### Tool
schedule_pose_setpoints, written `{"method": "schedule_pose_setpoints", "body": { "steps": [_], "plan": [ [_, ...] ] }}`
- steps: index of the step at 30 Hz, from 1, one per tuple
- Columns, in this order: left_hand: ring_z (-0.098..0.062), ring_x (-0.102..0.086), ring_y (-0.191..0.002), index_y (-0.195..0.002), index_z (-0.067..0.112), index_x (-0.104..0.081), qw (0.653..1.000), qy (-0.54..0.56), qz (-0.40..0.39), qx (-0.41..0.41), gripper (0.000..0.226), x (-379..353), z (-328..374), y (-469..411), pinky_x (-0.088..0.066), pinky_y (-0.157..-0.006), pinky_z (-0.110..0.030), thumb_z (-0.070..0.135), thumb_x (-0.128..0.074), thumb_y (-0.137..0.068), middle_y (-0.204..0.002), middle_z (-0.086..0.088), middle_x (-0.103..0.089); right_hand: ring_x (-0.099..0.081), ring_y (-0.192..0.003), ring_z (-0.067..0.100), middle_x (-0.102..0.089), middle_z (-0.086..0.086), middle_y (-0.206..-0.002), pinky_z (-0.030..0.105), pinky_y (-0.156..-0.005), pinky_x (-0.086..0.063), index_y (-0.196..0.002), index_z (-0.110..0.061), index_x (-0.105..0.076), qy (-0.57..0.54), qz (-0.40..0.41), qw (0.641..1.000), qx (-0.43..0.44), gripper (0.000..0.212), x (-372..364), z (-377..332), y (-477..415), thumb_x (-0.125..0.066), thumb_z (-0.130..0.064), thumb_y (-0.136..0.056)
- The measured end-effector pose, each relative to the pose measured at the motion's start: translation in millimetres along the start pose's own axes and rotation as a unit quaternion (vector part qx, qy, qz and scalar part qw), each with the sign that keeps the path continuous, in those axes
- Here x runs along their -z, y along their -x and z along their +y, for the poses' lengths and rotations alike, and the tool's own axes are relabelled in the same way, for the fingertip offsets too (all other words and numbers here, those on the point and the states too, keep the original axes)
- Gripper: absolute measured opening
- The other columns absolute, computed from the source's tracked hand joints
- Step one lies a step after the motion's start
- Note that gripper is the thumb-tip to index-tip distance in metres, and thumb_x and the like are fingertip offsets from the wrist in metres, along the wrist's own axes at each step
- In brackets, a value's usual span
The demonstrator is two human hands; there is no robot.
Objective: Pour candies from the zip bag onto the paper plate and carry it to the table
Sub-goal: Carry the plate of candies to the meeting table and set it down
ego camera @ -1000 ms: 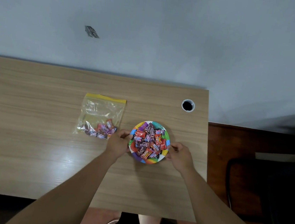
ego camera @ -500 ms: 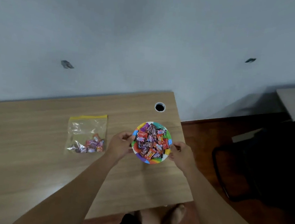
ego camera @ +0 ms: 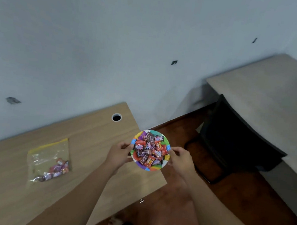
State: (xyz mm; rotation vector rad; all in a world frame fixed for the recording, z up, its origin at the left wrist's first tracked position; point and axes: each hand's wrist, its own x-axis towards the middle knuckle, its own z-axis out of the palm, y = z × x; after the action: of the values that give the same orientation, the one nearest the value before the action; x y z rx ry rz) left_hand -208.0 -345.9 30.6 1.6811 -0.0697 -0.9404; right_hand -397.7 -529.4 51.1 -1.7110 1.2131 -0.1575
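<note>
- The paper plate [ego camera: 164, 165] is held clear of the near table [ego camera: 87, 153], at that table's right corner and partly over the wooden floor [ego camera: 241, 202].
- The left hand [ego camera: 120, 153] clamps the plate's left rim and the right hand [ego camera: 180, 159] clamps the right rim. Each grip is closed on the plate, thumb on top; the fingers underneath are hidden.
- Judgement: opposed grips on two sides keep a thin paper plate from folding under load and hold it level.
- The candies [ego camera: 149, 150] form a heaped pile filling the plate's centre. The pile sits high against the shallow rim, so any tilt could shed pieces.
- The zip bag [ego camera: 50, 158] lies flat on the near table, well apart from the plate, with a few candies in its lower end. Judgement: the pour step is complete or abandoned; the bag needs no further handling.
- A second table [ego camera: 267, 100] stands to the right, along the wall. Judgement: this is the likely destination.
- A black chair [ego camera: 233, 140] stands between the plate and the second table, partly tucked under it. Judgement: the carry path must pass around or above the chair back.
- Judgement: the step in hand is the carry; the set-down is not yet done.
</note>
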Motion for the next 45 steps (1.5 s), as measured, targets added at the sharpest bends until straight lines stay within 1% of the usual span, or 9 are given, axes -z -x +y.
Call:
{"method": "schedule_pose_setpoints", "body": {
  "steps": [6,12,16,21,25,29,34,39,45],
  "plan": [
    [-0.023,-0.08,-0.088,-0.113,0.003,-0.074,0.998,-0.033,-0.046,-0.013,0.019,-86.2,-7.8,40.5,-0.069,-0.077,-0.042,0.018,-0.066,-0.105,-0.115,-0.021,-0.079,-0.081,-0.08,0.013,-0.081,-0.005,-0.094,0.042,-0.08,-0.07,-0.112,-0.019,-0.078,-0.013,0.051,0.998,-0.019,0.018,82.4,51.7,39.4,-0.065,-0.031,-0.105],
    [-0.025,-0.083,-0.097,-0.109,0.012,-0.076,0.993,-0.08,-0.087,-0.03,0.015,-173.4,-13.8,89.9,-0.069,-0.074,-0.037,0.022,-0.066,-0.105,-0.111,-0.013,-0.081,-0.083,-0.078,0.011,-0.082,-0.006,-0.094,0.038,-0.076,-0.072,-0.114,-0.022,-0.075,-0.064,0.091,0.992,-0.057,0.021,155.5,112.0,77.3,-0.064,-0.038,-0.106],
    [-0.022,-0.083,-0.098,-0.112,0.013,-0.076,0.988,-0.098,-0.118,-0.028,0.016,-231.6,-23.4,116.3,-0.07,-0.085,-0.043,0.023,-0.066,-0.105,-0.111,-0.011,-0.083,-0.08,-0.08,0.013,-0.08,-0.001,-0.097,0.027,-0.065,-0.066,-0.114,-0.019,-0.073,-0.077,0.12,0.987,-0.069,0.02,208.1,142.9,106.2,-0.06,-0.033,-0.109],
    [-0.02,-0.084,-0.097,-0.113,0.015,-0.076,0.977,-0.129,-0.167,-0.031,0.016,-303.5,-29.6,147.0,-0.069,-0.089,-0.045,0.024,-0.066,-0.105,-0.108,-0.009,-0.084,-0.083,-0.078,0.02,-0.082,-0.001,-0.092,0.051,-0.075,-0.071,-0.109,-0.023,-0.073,-0.109,0.156,0.978,-0.09,0.018,267.0,193.1,132.3,-0.062,-0.036,-0.108],
    [-0.021,-0.084,-0.097,-0.115,0.013,-0.076,0.965,-0.147,-0.214,-0.036,0.017,-362.6,-28.5,165.7,-0.07,-0.082,-0.039,0.023,-0.066,-0.105,-0.108,-0.01,-0.084,-0.08,-0.085,0.013,-0.081,-0.002,-0.099,0.043,-0.08,-0.07,-0.101,-0.025,-0.073,-0.126,0.202,0.967,-0.094,0.014,313.7,221.3,154.7,-0.064,-0.034,-0.107],
    [-0.022,-0.083,-0.101,-0.114,0.012,-0.076,0.948,-0.177,-0.258,-0.048,0.018,-423.9,-27.6,180.3,-0.069,-0.075,-0.033,0.023,-0.065,-0.106,-0.107,-0.009,-0.084,-0.081,-0.088,0.015,-0.082,-0.004,-0.095,0.049,-0.083,-0.07,-0.097,-0.028,-0.074,-0.154,0.238,0.952,-0.113,0.013,353.9,261.3,167.3,-0.067,-0.037,-0.104],
    [-0.022,-0.082,-0.103,-0.112,0.012,-0.076,0.926,-0.211,-0.309,-0.048,0.017,-504.8,-31.6,190.7,-0.069,-0.079,-0.036,0.022,-0.064,-0.107,-0.109,-0.008,-0.083,-0.082,-0.087,0.017,-0.083,-0.003,-0.092,0.053,-0.084,-0.069,-0.097,-0.028,-0.075,-0.18,0.287,0.93,-0.142,0.013,404.1,310.2,176.3,-0.068,-0.038,-0.102],
    [-0.021,-0.081,-0.101,-0.112,0.011,-0.077,0.904,-0.235,-0.352,-0.054,0.018,-588.6,-34.9,198.7,-0.068,-0.073,-0.03,0.022,-0.063,-0.107,-0.107,-0.008,-0.083,-0.08,-0.087,0.013,-0.082,-0.006,-0.092,0.049,-0.082,-0.069,-0.099,-0.029,-0.076,-0.165,0.331,0.913,-0.172,0.015,459.7,344.6,178.5,-0.068,-0.041,-0.103],
    [-0.022,-0.082,-0.103,-0.11,0.015,-0.078,0.878,-0.258,-0.401,-0.044,0.017,-696.6,-31.4,192.2,-0.069,-0.089,-0.045,0.024,-0.065,-0.106,-0.108,-0.007,-0.084,-0.081,-0.084,0.015,-0.083,-0.002,-0.093,0.047,-0.081,-0.07,-0.099,-0.024,-0.075,-0.193,0.365,0.89,-0.193,0.016,533.2,378.1,162.5,-0.068,-0.038,-0.104]
  ]
}}
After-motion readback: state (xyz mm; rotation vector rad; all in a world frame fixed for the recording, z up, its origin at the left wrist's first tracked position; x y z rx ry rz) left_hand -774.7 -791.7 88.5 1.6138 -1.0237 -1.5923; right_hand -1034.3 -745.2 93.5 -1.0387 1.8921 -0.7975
